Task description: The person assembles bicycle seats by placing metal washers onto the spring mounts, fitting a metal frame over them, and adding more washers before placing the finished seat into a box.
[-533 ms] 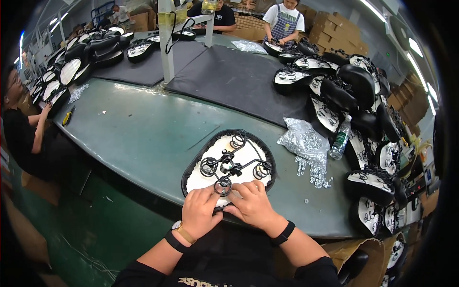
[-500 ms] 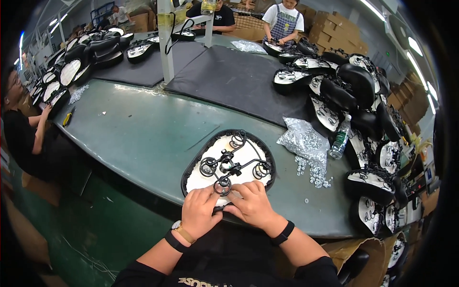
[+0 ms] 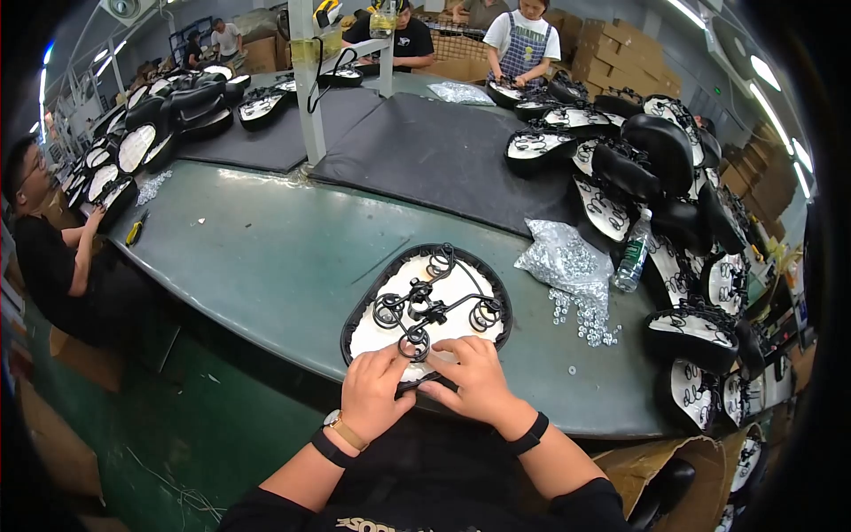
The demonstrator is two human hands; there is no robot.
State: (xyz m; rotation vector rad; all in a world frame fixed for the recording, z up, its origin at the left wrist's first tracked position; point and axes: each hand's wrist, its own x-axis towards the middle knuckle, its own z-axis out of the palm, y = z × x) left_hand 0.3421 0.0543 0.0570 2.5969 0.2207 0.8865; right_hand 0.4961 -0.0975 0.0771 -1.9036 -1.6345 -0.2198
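Nearby, a bag (image 3: 551,236) holds silvery nuts (image 3: 581,268); both half-curled hands (image 3: 375,395) (image 3: 476,381) flank the saddle's (image 3: 454,328) near coil (image 3: 414,358), grip unclear.

Pale lettering on the green label (image 3: 630,263) of the bottle (image 3: 641,230); light print (image 3: 365,525) on the wearer's black shirt (image 3: 434,483), cut by the lower edge. Letters (image 3: 529,34) cross a co-worker's white T-shirt (image 3: 552,44). White chest mark (image 3: 405,42) on another co-worker's black T-shirt (image 3: 418,44): too small to read.
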